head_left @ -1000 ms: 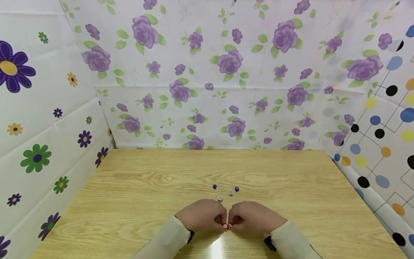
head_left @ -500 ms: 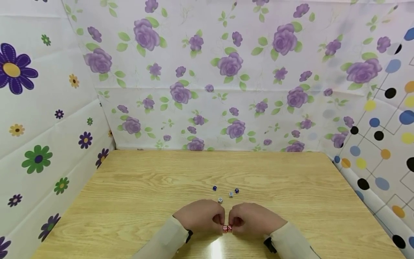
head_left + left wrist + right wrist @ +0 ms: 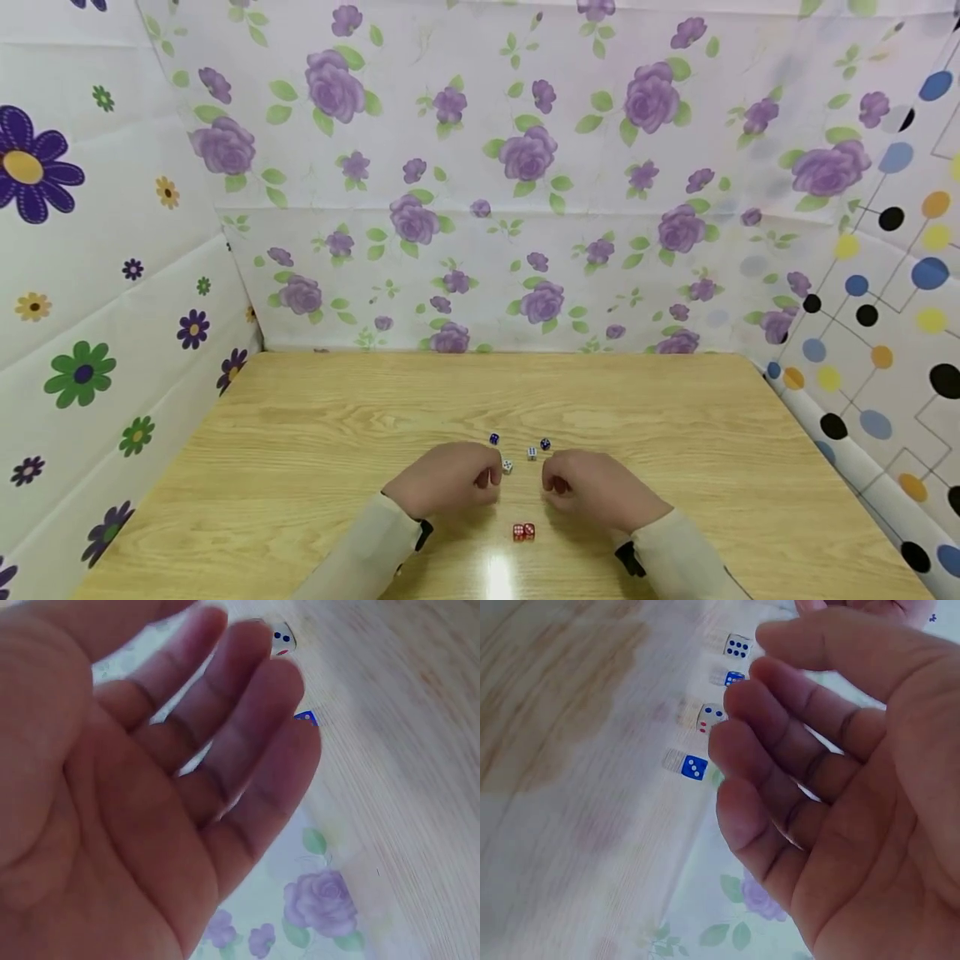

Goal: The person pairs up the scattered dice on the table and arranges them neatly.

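Two red dice (image 3: 523, 532) sit side by side on the wooden table, with neither hand on them. My left hand (image 3: 448, 479) is beyond them to the left, its fingertips beside a white die (image 3: 507, 467). To the right, my right hand (image 3: 600, 490) is close to another white die (image 3: 532, 453) and a blue die (image 3: 545, 444). A second blue die (image 3: 494, 438) lies just past the left hand. Both wrist views show loosely bent fingers and bare palms. In the right wrist view, fingertips partly cover a white die (image 3: 709, 718); a blue die (image 3: 694, 766) shows clearly.
The wooden table (image 3: 337, 400) reaches back to a flower-printed cloth (image 3: 480, 167). Patterned cloths stand along its left (image 3: 90, 292) and right (image 3: 885, 317) sides. A bright light reflection (image 3: 498, 575) shines near the front edge.
Both hands have let go of the two red dice and drawn apart, moving slightly forward toward the white and blue dice. The red dice stay together on the table.
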Tool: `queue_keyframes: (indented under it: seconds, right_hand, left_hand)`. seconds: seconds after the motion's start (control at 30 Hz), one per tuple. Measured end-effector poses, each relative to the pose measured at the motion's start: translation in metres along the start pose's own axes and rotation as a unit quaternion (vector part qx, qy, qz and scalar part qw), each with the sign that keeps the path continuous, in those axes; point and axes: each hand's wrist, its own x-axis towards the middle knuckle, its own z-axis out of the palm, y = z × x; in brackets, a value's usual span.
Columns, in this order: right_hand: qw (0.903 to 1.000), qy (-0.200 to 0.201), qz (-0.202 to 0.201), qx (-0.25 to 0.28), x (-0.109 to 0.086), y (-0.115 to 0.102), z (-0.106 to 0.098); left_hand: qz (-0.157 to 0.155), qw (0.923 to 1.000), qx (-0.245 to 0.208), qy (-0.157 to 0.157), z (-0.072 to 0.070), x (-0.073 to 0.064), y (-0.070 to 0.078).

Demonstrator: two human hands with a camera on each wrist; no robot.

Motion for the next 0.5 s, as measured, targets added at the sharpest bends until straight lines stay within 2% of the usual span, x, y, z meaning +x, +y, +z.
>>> queue_keyframes:
  seconds: [0.23, 0.37, 0.5]
  right_hand:
    - [0.9998, 0.006, 0.018, -0.006, 0.0036, 0.0034, 0.0018]
    - [0.9992, 0.020, 0.032, -0.014, 0.0056, 0.0041, 0.0024]
    - [0.9972, 0.050, 0.050, -0.026, 0.0076, 0.0052, 0.0006]
  left_hand:
    - [-0.037, 0.9968, 0.027, 0.065, -0.0040, -0.0034, -0.0008]
    - [-0.049, 0.9957, 0.027, 0.074, -0.0042, -0.0030, -0.0026]
    - [-0.048, 0.9952, 0.031, 0.080, -0.0032, -0.0010, -0.0032]
